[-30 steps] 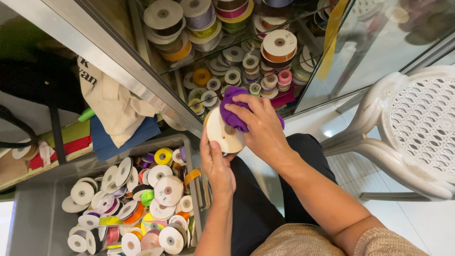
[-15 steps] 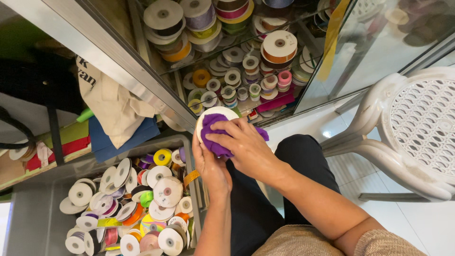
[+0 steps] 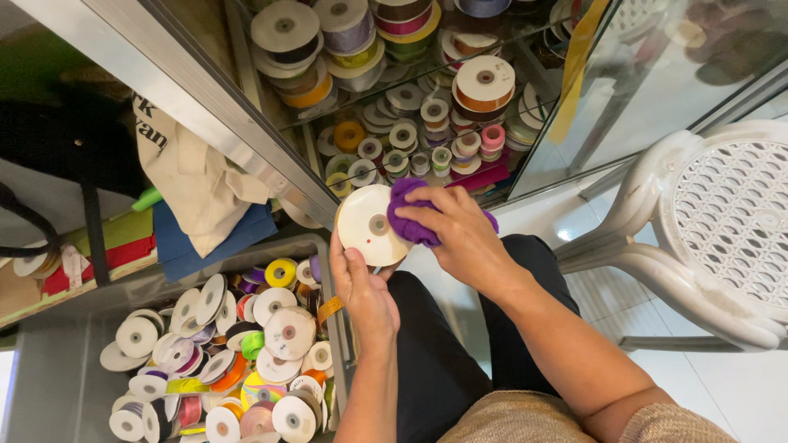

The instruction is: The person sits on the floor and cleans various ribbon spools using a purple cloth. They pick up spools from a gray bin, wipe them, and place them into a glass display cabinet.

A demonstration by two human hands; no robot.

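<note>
Head view from above: a big white ribbon spool (image 3: 371, 224) is held up over the lap by the left hand (image 3: 361, 287), with the fingers closed on its lower edge. A purple cloth (image 3: 410, 215) is pressed on the spool's flat face by the right hand (image 3: 460, 234), whose fingers are curled down tight on it. The wiping looks partly done, since much of the face is already bare and clean, and only the part under the cloth is left. Many more spools wait in the grey bin (image 3: 66, 385) beside the knee. Half a second ago the cloth was spread over the middle of the face; now it has been slid to the right edge.
</note>
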